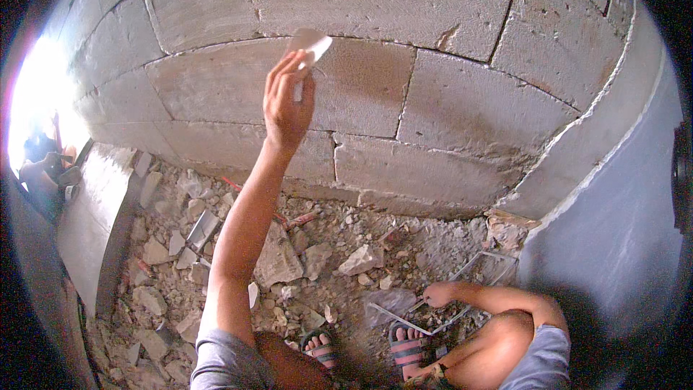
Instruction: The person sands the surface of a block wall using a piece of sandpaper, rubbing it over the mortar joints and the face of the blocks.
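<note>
My left hand [287,105] is raised high against the block wall [364,90]. Its fingers are closed on a thin, pale, slightly curved flat piece [315,46], whose exact kind I cannot make out. Low on the right, my right hand [440,294] is closed on a thin grey frame [460,313] of narrow bars, down by the rubble near my knee. A crumpled clear plastic film [393,302] lies beside the frame, partly behind one of its bars.
Broken stones and rubble [278,258] cover the ground along the wall's foot. My sandalled feet [408,347] stand among them. A grey slab [94,220] leans at the left, with another person [45,162] beyond it. A smooth grey wall [606,224] bounds the right.
</note>
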Demonstrator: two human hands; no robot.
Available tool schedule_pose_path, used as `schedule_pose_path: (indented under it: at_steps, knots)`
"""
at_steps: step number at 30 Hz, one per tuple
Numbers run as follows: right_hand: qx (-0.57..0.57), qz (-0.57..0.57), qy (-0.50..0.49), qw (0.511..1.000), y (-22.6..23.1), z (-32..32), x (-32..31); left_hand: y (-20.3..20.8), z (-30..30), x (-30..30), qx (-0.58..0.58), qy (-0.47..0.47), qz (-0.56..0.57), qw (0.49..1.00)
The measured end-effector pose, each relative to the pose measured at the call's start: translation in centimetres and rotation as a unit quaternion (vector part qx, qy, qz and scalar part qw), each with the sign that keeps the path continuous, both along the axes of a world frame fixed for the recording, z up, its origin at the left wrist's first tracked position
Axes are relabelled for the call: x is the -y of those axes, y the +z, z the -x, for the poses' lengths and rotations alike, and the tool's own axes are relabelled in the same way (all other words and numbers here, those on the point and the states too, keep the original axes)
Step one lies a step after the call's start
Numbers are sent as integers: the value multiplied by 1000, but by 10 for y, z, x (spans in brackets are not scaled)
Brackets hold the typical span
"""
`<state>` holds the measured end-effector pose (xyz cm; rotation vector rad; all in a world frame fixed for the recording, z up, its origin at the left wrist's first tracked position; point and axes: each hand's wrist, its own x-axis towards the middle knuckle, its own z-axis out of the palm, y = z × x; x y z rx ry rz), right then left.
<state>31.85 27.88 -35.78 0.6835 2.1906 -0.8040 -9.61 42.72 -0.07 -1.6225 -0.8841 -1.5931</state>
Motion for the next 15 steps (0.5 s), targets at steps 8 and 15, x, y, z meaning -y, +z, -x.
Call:
schedule_pose_path:
  at_steps: [8,15]
  knots:
    - [-35,10,19,999,-21,-6,-6,-38,-14,-4,-123,-86,80,985]
    - [-47,10,1,999,-11,5,-5,-43,-18,-7,-105,-84,92,987]
